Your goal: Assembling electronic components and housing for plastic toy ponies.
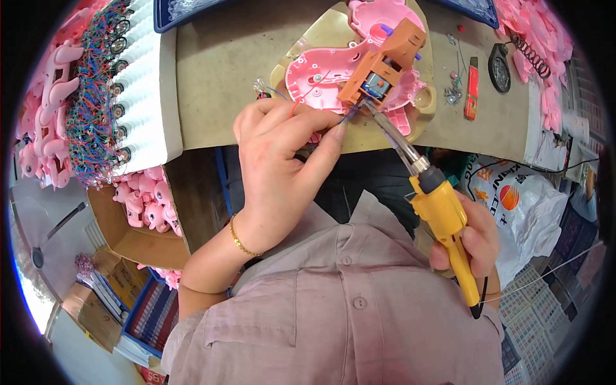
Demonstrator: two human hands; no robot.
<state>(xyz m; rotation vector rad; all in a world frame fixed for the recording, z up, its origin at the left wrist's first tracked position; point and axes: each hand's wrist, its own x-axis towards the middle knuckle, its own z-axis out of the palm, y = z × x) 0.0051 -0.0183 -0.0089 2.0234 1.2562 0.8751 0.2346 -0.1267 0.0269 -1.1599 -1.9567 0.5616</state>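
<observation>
A yellow soldering iron (443, 212) is gripped in my right hand (478, 234), its metal tip slanting up to the lower end of an orange-brown gearbox (401, 48). A small motor (376, 85) shows inside that gearbox, which lies across a pink plastic toy shell (314, 61). My left hand (279, 144) pinches thin blue wires (350, 114) between thumb and forefinger, close beside the iron's tip. A red wire (295, 108) runs past my left fingers. The shell rests in a cream-coloured holder (301, 45) on the table.
White foam trays (151, 96) with bundled coloured wires (96, 128) stand at the left. A red-handled cutter (471, 90), a black oval piece (499, 67) and a coiled spring (531, 54) lie at the right. Below left sits a cardboard box (122, 234) of pink parts.
</observation>
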